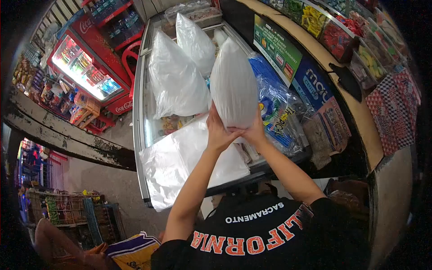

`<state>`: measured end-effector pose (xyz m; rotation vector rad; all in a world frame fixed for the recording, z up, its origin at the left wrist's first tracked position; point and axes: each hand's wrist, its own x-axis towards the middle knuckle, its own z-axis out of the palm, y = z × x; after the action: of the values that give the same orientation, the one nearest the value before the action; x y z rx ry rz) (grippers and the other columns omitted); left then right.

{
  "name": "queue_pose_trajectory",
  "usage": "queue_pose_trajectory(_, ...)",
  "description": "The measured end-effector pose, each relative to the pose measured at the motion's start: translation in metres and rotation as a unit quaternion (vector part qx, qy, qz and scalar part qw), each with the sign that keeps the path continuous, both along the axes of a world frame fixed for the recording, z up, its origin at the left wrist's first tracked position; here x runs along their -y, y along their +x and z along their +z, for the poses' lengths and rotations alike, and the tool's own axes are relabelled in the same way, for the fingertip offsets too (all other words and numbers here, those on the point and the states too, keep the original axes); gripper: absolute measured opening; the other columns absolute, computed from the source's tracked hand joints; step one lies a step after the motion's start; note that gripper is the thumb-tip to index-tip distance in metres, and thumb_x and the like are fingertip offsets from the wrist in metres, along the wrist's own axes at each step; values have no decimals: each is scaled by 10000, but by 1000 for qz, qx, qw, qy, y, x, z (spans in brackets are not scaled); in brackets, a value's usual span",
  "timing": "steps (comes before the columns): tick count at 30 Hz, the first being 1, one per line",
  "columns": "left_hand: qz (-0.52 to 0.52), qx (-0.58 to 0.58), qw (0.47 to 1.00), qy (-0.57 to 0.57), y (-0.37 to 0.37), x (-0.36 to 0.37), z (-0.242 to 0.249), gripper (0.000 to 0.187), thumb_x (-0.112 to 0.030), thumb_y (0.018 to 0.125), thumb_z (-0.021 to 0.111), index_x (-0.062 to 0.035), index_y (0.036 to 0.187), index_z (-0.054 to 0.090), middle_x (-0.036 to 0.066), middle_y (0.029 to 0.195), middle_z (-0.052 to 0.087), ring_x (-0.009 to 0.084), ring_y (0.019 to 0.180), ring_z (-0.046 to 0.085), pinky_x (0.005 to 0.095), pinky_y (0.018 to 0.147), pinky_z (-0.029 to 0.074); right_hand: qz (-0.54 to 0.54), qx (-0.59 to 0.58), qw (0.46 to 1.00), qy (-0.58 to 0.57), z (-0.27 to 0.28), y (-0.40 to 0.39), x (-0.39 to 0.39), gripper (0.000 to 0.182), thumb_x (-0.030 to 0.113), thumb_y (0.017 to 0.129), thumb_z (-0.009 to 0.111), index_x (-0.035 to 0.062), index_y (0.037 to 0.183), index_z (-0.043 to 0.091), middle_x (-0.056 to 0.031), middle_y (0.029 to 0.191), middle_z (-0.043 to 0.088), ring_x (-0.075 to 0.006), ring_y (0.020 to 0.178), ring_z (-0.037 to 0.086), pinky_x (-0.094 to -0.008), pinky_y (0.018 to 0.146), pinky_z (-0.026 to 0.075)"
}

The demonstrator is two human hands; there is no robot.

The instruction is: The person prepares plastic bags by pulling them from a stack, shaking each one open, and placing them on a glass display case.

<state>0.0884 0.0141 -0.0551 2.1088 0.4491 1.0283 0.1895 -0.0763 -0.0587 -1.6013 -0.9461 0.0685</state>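
Both of my hands are wrapped around the lower end of a bulging white plastic bag [234, 85], which tapers to a point at its far end. My left hand [219, 132] presses on its left side and my right hand [254, 130] on its right, with the fingers close together near the base. Two more filled plastic bags, a large one [175, 81] and another [195, 47] behind it, stand to the left on the glass-topped freezer [143, 121]. What fills the bags I cannot make out. Flat white plastic bags [180, 159] lie in a stack under my left forearm.
Clear-wrapped blue packaging [283, 117] lies right of my hands. A wooden counter [355, 121] with snack packs and a green poster [276, 47] borders the right side. At left stand a red drinks fridge [85, 58] and a red chair [128, 60]. Another person's leg [54, 243] shows lower left.
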Motion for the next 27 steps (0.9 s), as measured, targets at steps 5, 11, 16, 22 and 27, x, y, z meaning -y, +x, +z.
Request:
queue_pose_trajectory(5,33,-229,970,72,-61,55,9,1013,-468,468,675,-23,1234,184,166,1195,301,299,1109,287,443,832,254,15,52,998,-37,13,2,26,1065,374,448,749,-13,1238,149,-209,1228,252,-332,1138,265,-380,938,223)
queue_pose_trajectory(11,-10,-358,929,90,-88,57,-13,448,-328,543,663,-183,947,535,22,938,468,252,914,404,411,749,338,43,-200,971,-125,19,5,87,785,292,614,683,94,1238,250,-153,1204,318,-251,1038,402,-346,813,370)
queue_pose_trajectory(16,-30,-308,948,70,-88,35,-27,175,-143,654,574,-107,825,584,65,776,555,267,786,488,336,664,410,32,-278,957,-80,41,6,103,510,181,736,562,99,1189,343,-71,1091,454,-114,762,517,-217,650,386)
queue_pose_trajectory(22,46,-129,942,-305,-123,0,-3,200,-106,780,463,28,900,551,80,759,581,88,671,507,210,627,397,129,-265,955,25,77,-14,99,379,101,747,535,37,1104,423,-70,1003,504,-102,764,511,-208,673,394)
queue_pose_trajectory(27,58,-63,932,-353,-138,-4,24,199,-72,786,462,76,898,535,55,746,572,67,689,485,195,621,392,224,-169,959,-39,114,-36,83,327,69,713,564,40,1030,492,-50,874,556,-85,766,511,-217,672,402)
